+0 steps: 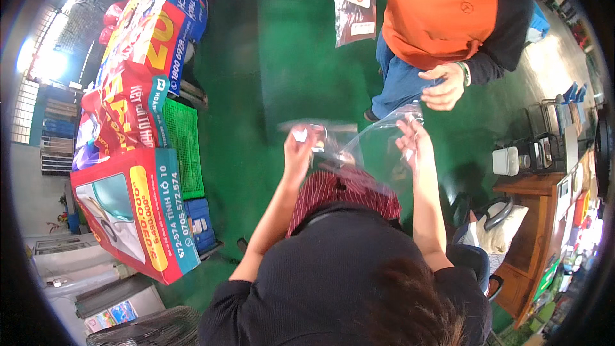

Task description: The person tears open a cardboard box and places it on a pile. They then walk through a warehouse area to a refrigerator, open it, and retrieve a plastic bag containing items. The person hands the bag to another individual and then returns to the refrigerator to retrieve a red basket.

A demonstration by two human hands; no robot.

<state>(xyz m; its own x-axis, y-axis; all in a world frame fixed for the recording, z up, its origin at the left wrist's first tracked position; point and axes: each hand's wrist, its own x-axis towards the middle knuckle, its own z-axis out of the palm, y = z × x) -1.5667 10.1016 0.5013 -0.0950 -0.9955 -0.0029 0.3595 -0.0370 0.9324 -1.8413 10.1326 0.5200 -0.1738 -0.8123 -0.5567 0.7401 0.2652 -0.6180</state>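
Note:
Both of my hands are raised in front of my lap with clear plastic between them. My left hand (298,148) is closed at the edge of a clear plastic bag (343,159), with a small white label (300,134) at its fingers. My right hand (410,141) pinches the upper corner of a second stretch of clear plastic (383,133); whether this is the same bag I cannot tell. Facing me, a person in an orange and black top (442,16) holds a clear bag with dark brown contents (355,16) in one hand. Their other hand (445,86) hovers near my right hand.
A green floor (243,77) lies around us. Along the left stand a large printed banner (122,109), a green plastic crate (183,147) and a blue box (202,224). At the right are a wooden cabinet (528,243), a chair (471,256) and a white container (505,161).

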